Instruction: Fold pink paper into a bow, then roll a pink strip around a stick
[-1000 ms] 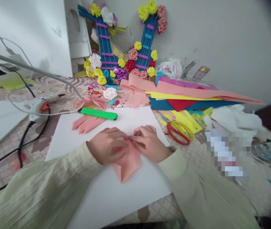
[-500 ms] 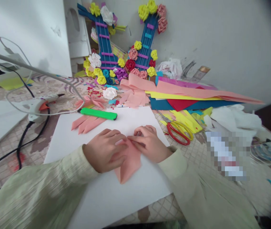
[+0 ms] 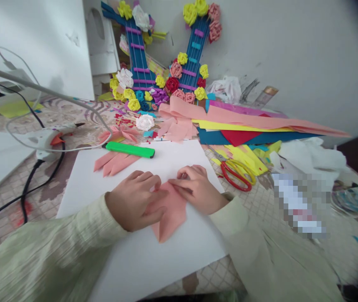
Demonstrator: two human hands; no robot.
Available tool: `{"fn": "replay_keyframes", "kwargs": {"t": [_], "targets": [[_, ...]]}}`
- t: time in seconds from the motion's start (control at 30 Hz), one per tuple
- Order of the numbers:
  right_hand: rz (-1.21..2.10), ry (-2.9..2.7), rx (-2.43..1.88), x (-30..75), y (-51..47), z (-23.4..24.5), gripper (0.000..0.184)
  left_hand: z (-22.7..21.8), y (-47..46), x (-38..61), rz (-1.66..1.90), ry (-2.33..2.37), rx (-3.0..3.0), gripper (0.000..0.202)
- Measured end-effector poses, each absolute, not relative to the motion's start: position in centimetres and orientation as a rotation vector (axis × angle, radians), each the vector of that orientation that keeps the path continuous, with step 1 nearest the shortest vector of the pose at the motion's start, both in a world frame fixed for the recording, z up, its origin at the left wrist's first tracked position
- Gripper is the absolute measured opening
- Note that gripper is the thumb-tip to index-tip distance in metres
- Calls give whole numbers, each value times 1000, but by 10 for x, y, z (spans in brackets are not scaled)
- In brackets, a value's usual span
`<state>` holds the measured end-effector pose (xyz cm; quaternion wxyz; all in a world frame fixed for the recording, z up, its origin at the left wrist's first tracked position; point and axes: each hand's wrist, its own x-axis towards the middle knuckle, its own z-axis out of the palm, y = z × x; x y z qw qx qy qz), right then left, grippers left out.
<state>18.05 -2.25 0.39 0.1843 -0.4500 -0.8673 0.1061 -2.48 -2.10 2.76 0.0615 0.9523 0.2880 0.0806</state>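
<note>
I see pink paper (image 3: pixel 173 216) on the white sheet (image 3: pixel 153 264), creased to a near point. The right hand (image 3: pixel 199 191) pinches its top; the left hand (image 3: pixel 137 199) rests on it, fingers parted, hold unclear. Pixelation masks any lettering at right.

Room for a hand to pass is left over the white board (image 3: pixel 160 270) along its near edge, between the sleeves (image 3: pixel 71 243), and at its far right corner. The middle is taken up by the left hand (image 3: pixel 136 201), the right hand (image 3: pixel 199 188) and the pink paper (image 3: pixel 175 220). Toward the far left corner, passage is obstructed by folded pink pieces (image 3: pixel 111 164) and a green tool (image 3: pixel 130 149); beyond the right edge, by scissors (image 3: pixel 241 183).
</note>
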Motion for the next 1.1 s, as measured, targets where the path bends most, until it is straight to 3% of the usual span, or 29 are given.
{"fn": "replay_keyframes", "kwargs": {"t": [0.93, 1.1], "targets": [[286, -2438, -1256, 181, -21, 3, 24, 27, -25, -27, 200, 966, 2831, 31], [266, -2417, -1278, 180, -22, 4, 34, 21, -21, -25, 315, 925, 2817, 28]]}}
